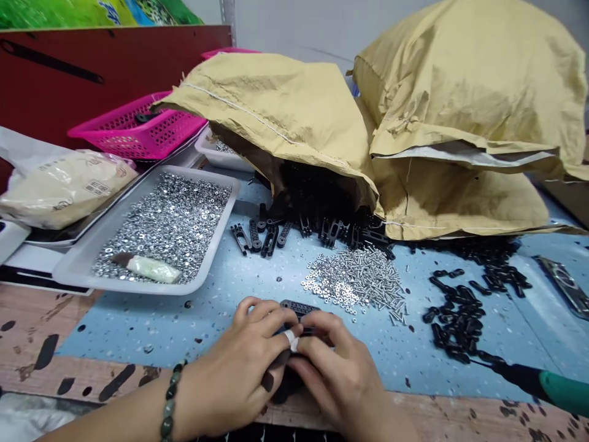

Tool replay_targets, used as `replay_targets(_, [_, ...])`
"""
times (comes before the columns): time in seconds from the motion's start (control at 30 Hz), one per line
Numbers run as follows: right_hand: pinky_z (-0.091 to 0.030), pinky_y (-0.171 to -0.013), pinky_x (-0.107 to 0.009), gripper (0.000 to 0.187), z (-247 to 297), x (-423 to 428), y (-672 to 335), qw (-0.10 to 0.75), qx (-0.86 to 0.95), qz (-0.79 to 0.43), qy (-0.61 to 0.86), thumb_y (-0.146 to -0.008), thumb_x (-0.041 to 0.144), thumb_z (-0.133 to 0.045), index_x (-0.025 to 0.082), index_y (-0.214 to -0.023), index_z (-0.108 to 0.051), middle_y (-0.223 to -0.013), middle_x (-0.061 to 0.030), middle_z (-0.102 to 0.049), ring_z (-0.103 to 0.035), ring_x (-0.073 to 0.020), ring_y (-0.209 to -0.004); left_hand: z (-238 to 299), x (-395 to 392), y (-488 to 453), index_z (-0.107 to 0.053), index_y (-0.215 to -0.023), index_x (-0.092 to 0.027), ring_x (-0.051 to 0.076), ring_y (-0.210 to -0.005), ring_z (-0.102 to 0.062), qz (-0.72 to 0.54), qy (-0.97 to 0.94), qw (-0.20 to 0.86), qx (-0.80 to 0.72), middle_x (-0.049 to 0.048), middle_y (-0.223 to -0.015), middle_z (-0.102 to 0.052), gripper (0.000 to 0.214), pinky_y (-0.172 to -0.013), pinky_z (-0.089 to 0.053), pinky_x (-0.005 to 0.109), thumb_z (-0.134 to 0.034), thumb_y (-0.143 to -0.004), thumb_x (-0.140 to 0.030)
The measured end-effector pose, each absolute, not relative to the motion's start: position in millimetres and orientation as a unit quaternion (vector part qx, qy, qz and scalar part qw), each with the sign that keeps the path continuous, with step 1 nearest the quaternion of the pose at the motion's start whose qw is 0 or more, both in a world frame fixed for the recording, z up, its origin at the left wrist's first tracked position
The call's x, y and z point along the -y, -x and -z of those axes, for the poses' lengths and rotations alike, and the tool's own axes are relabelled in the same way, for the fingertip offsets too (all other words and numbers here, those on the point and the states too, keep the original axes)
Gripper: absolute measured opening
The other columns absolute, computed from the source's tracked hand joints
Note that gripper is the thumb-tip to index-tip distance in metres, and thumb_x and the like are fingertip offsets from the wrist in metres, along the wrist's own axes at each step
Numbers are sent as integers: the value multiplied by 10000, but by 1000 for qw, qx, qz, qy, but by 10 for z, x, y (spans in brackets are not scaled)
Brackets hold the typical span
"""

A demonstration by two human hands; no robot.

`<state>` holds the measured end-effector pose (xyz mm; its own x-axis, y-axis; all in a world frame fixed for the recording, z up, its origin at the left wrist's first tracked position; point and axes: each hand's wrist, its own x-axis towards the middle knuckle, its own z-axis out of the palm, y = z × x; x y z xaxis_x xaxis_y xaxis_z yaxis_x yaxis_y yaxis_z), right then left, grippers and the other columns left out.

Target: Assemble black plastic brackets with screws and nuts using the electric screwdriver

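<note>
My left hand [257, 353], with a dark bead bracelet at the wrist, is closed with its fingers bent inward. My right hand [334, 362] meets it fingertip to fingertip, also closed. A black perforated plastic part [300, 307] shows between and just beyond the fingers; most of it is hidden. White tape wraps fingertips where the hands meet. Just beyond them lie a heap of small silver nuts [329, 282] and a heap of silver screws [377, 279]. Black slotted plastic parts [269, 236] lie farther back.
On the left stands a white tray [221, 236] of nuts with a brush [151, 268] in it. Behind are a pink basket [133, 138] and paper sacks [285, 101], one spilling black parts. To the right lie small black pieces [460, 319] and a green-handled screwdriver [561, 390].
</note>
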<state>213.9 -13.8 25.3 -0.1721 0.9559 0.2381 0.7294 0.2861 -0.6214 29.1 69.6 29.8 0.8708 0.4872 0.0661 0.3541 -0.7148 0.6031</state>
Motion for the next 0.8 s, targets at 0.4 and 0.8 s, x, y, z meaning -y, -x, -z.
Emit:
replay_targets(0.4, [-442,-546,-288,287,36,-235,-2226,476,431,-336,689,-766,328,-599,180,-532,-527,-851,-64,-532,-542,-175,-697,-29,-798,-179,-459,-1325,-250,288,-1234,-419,-117,-946,168,-250,39,-1336,-531,487,-1007,-221,525,-468,-858,-111])
replay_targets(0.8, [-453,-566,-287,225,47,-299,-2163,409,496,-282,712,-771,256,-560,188,-559,-529,-778,-44,-565,-556,-162,-647,-59,-765,-251,-483,-1296,-221,274,-1154,-460,-119,-946,171,-249,61,-1275,-570,533,-1001,-201,497,-466,-783,-77])
